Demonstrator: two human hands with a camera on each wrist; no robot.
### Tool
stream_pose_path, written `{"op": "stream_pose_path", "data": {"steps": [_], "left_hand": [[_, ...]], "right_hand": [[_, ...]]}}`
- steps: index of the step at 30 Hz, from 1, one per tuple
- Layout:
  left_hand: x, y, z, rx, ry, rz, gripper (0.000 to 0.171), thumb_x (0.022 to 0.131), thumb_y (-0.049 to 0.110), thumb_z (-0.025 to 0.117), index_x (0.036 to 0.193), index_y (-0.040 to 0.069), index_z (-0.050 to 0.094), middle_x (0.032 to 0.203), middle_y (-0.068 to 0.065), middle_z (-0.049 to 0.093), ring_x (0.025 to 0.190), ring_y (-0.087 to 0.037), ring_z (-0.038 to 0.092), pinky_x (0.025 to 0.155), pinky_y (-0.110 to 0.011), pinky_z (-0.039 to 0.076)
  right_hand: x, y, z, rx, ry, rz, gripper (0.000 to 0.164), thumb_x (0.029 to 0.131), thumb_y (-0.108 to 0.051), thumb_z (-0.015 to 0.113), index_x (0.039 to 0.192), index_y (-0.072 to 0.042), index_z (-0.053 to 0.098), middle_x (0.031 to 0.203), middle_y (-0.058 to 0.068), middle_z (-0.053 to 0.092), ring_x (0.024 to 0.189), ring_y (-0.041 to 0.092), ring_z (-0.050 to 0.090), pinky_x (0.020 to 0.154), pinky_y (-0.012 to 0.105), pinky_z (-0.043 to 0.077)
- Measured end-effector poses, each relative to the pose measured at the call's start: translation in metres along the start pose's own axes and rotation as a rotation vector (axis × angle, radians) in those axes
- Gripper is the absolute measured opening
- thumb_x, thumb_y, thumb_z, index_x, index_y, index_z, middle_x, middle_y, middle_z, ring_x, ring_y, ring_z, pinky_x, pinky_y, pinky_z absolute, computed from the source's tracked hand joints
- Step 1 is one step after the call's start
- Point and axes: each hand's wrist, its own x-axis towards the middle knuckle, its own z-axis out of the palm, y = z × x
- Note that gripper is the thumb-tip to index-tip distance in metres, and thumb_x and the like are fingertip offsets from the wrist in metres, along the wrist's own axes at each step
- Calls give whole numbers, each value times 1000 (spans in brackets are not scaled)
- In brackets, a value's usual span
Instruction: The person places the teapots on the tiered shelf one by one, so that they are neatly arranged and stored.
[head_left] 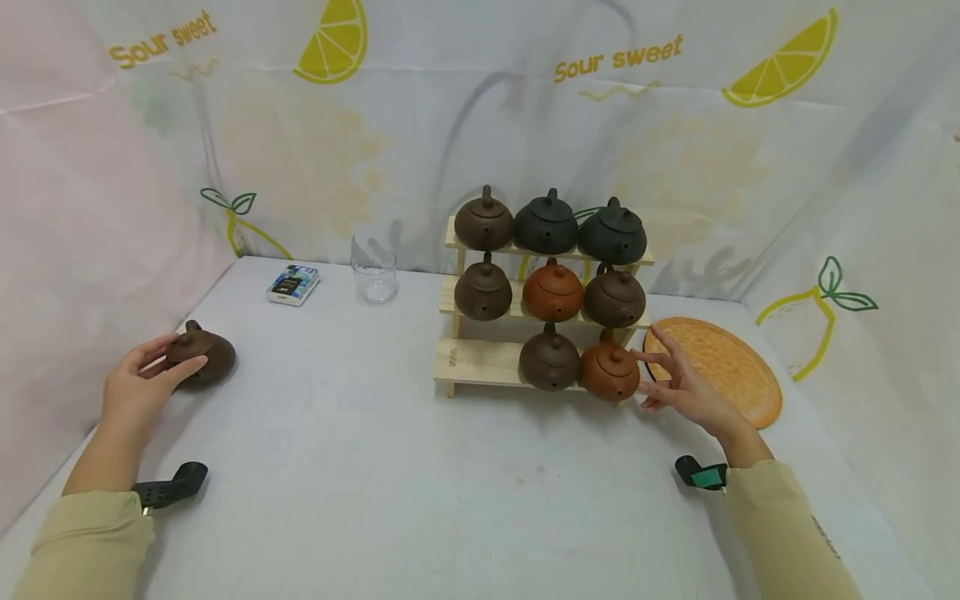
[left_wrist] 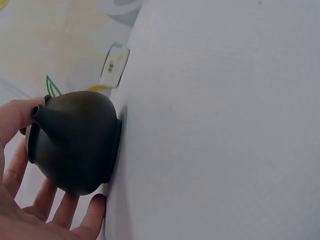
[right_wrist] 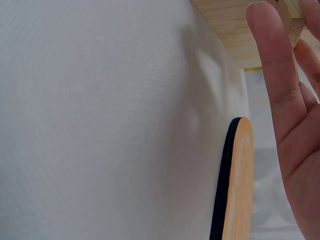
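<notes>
At the table's left side my left hand [head_left: 138, 379] holds a dark brown teapot [head_left: 213, 357], thumb at its lid and fingers round its far side. In the left wrist view the teapot's spout [left_wrist: 47, 122] points back toward the camera and its base is right at the white table. My right hand [head_left: 686, 392] is beside the right end of a three-tier wooden rack [head_left: 480, 362], fingers spread and loosely extended. The fingertips are close to an orange-brown teapot [head_left: 611, 373] on the bottom tier. In the right wrist view the thumb [right_wrist: 277, 65] lies near the rack's wooden end [right_wrist: 294, 22].
Several dark and reddish teapots [head_left: 552, 290] fill the upper tiers, and another dark one [head_left: 550, 358] stands on the bottom tier. A round orange-tan board [head_left: 720, 367] lies behind my right hand. A clear glass [head_left: 377, 277] and a small card box [head_left: 293, 285] stand at the back left.
</notes>
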Motion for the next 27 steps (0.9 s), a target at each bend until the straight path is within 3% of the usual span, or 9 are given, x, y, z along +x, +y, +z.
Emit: {"op": "stream_pose_path", "data": {"steps": [2,6,10,13,17,21,27], "left_hand": [[3,-1,-2,-19,-19,-4,69,78,33,75,138,38,41,133,13,34,121,-11,30,72,-4,37],[8,-3,-5,59,-60,9,72,81,37,71,142,41,32,143,15,28,133,-18,20,85,-9,33],[12,-2,-7,108,-100,25,73,83,41,68,143,45,26,154,6,12,140,-27,6,106,-33,23],[13,-1,-6,130,-106,20,73,82,44,68,142,47,26,155,-9,6,139,-33,3,106,-49,18],[11,2,-2,170,-53,13,69,79,48,69,138,48,34,152,-19,11,137,-37,11,96,-38,30],[5,7,6,173,17,9,61,77,47,72,130,48,44,151,-18,20,135,-34,18,80,-24,31],[-1,13,17,161,42,22,61,76,46,73,130,46,46,150,-13,24,130,-32,26,75,-19,33]], "right_hand": [[1,0,1,0,-2,0,88,92,2,54,149,-28,-4,128,-11,38,67,26,64,65,32,55],[2,-1,2,4,0,9,88,92,3,54,149,-27,-5,131,-3,38,67,28,64,65,32,55],[2,-2,4,-4,4,31,88,92,1,54,149,-28,-5,138,20,32,68,30,63,67,32,54],[2,-2,4,-16,7,32,87,92,0,54,149,-27,-6,139,26,29,67,30,63,67,32,54],[2,-2,4,-21,9,28,87,92,1,54,149,-25,-6,137,14,35,67,30,63,66,32,54],[1,-2,3,-22,9,29,87,92,1,54,149,-25,-6,136,10,35,67,30,63,66,32,54],[0,-2,3,-22,10,28,88,92,1,54,149,-28,-6,133,-1,37,67,31,63,66,32,54]]}}
